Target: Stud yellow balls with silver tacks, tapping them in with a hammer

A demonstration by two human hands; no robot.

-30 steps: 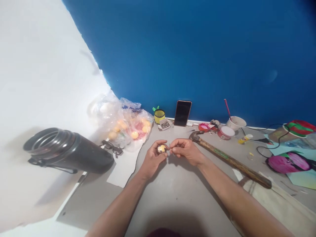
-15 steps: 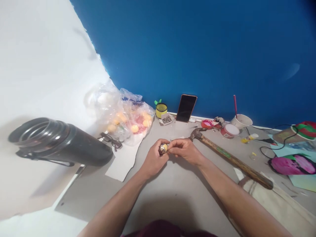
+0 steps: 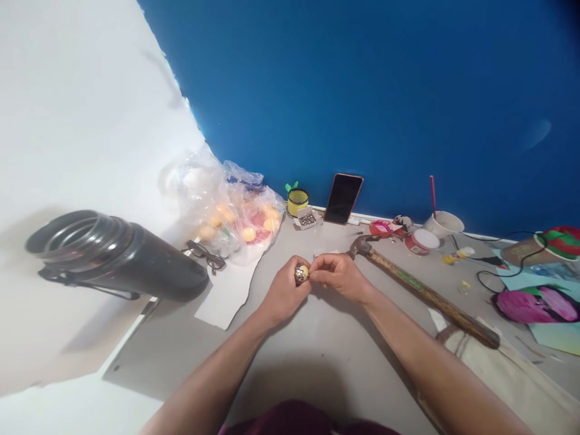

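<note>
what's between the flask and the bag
Glasses and some white paper lie between the flask and the bag, in the head view.

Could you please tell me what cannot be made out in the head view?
Head view: part of the round yellow object, covered by the left hand.
Head view: whether the right hand pinches anything; its fingers block the view.
Head view: exact contents of the plastic bag, obscured by crinkles.
Head view: pale cloth, cut off by the right edge.

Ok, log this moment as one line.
left hand: holds ball | right hand: pinched at ball | hammer: on table | phone: propped up
</note>
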